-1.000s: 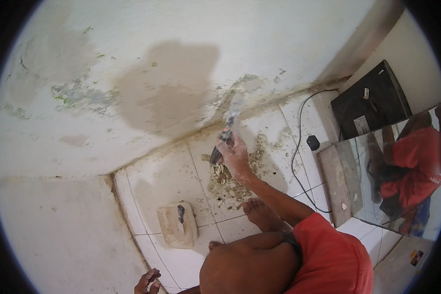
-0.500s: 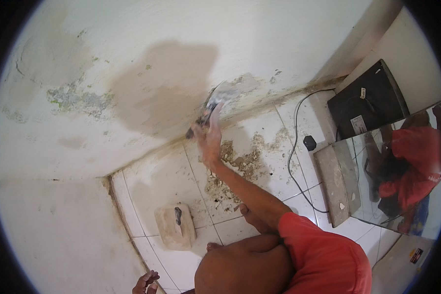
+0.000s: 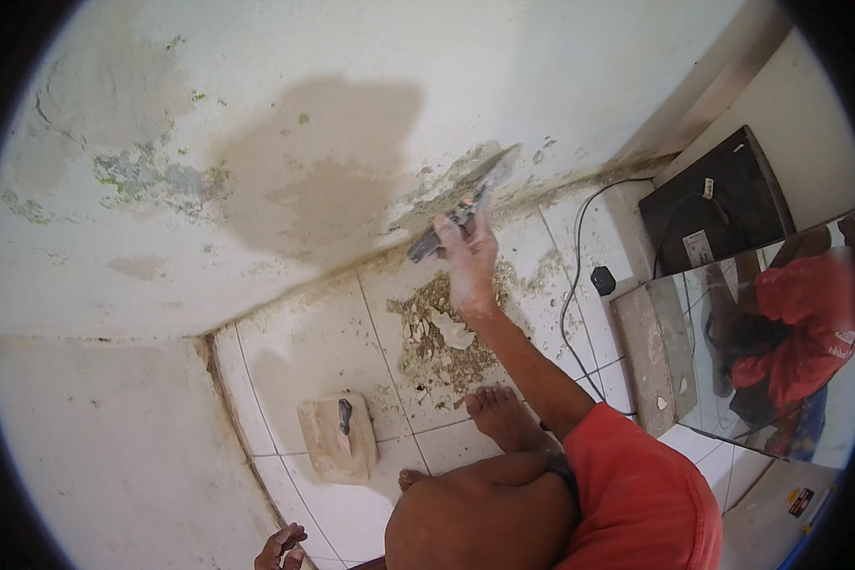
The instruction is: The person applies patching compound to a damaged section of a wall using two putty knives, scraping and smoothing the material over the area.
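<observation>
My right hand point(image 3: 468, 261), dusted white, is closed around the dark handle of a scraper point(image 3: 430, 245). The blade lies against the lower part of the white wall point(image 3: 541, 57), at a grey, peeled strip point(image 3: 456, 176) just above the floor. Below that hand, a pile of plaster flakes and crumbs point(image 3: 442, 332) is spread on the tiles, with a large pale flake among them. My left hand point(image 3: 281, 548) hangs at the lower edge beside my knee, its fingers loosely curled, apart and holding nothing.
A dusty beige container point(image 3: 318, 465) with a dark-handled tool point(image 3: 345, 416) on it stands on the tiles at left. On the right are a black cable point(image 3: 566, 313), a dark panel point(image 3: 679, 204) and a mirror-like glass point(image 3: 774, 351). Another peeled patch point(image 3: 161, 180) marks the wall.
My right hand has moved right along the wall with the scraper. More of the grey peeled strip and a large pale flake in the pile now show. My left hand has hardly moved.
</observation>
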`<state>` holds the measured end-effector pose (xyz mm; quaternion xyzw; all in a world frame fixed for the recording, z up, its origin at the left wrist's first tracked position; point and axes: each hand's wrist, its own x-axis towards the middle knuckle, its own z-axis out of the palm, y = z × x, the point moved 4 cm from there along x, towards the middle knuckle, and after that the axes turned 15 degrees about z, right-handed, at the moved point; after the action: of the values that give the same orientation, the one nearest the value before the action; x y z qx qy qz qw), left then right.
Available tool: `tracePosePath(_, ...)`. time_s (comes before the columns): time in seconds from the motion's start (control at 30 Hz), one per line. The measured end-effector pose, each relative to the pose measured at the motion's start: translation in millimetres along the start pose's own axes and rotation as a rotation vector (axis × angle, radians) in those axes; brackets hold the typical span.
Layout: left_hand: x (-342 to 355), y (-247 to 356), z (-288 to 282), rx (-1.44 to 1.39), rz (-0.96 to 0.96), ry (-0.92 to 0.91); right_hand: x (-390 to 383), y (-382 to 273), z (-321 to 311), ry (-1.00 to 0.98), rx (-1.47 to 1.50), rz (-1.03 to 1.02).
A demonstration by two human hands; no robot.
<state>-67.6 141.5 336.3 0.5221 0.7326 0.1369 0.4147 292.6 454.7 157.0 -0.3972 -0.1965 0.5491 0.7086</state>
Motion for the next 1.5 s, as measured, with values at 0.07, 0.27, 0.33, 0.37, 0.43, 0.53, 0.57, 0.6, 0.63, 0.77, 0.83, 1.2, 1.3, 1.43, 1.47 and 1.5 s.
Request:
tracePosePath(0.07,0.7,0.6,0.3,-0.008,-0.026,0.005,-13.2,-0.7,23.8,-0.005,-0.165,0.045)
tracePosePath(0.27,1.0,16.0,5.9,-0.058,0.067,-0.002,-46.8,44.8,27.6,-0.228,-0.389,0.038)
tracePosePath(0.33,-9.1,26.6,10.2,-0.029,0.021,0.114,-42.1,48.0,13.9,-0.179,-0.383,0.019)
tracePosePath(0.37,-8.6,21.5,8.2,-0.029,0.019,0.119,-40.6,48.2,8.4,-0.125,-0.378,-0.001)
tracePosePath(0.43,-4.9,-2.9,1.2,-0.043,-0.055,0.045,-31.2,34.2,12.6,-0.100,-0.238,-0.043)
tracePosePath(0.53,3.4,-16.2,-7.1,0.067,0.162,-0.092,2.8,32.4,13.6,0.004,-0.220,-0.132)
tracePosePath(0.57,3.9,-18.7,-6.8,0.066,0.163,-0.094,11.7,38.2,16.5,0.036,-0.276,-0.151)
tracePosePath(0.6,4.5,-20.0,-6.6,0.041,0.167,-0.086,20.9,43.0,18.5,0.071,-0.332,-0.170)
tracePosePath(0.63,3.4,-20.9,-7.3,0.020,0.163,-0.071,26.3,49.8,24.9,0.082,-0.324,-0.198)
tracePosePath(0.77,-4.6,11.9,4.4,-0.109,0.003,0.053,24.3,53.7,34.1,0.127,-0.385,-0.260)
tracePosePath(0.83,-0.3,14.2,4.6,-0.061,-0.006,0.010,30.6,70.2,27.6,0.105,-0.410,-0.333)
tracePosePath(1.2,-1.9,16.2,4.2,-0.066,0.031,-0.010,-37.7,95.1,-22.8,-0.101,-0.187,0.189)
tracePosePath(1.3,-7.1,11.1,2.6,-0.077,0.002,-0.008,-31.7,23.5,-23.8,0.057,-0.014,0.198)
tracePosePath(1.43,-4.5,5.0,-0.2,-0.085,0.088,-0.032,-1.6,5.8,-40.9,-0.010,0.169,0.122)
tracePosePath(1.47,-4.6,6.4,-1.0,-0.083,0.087,-0.028,-5.5,2.3,-29.4,-0.026,0.129,0.130)
tracePosePath(1.5,-4.1,9.3,-1.2,-0.066,0.086,-0.041,-9.6,-0.7,-17.4,-0.041,0.090,0.139)
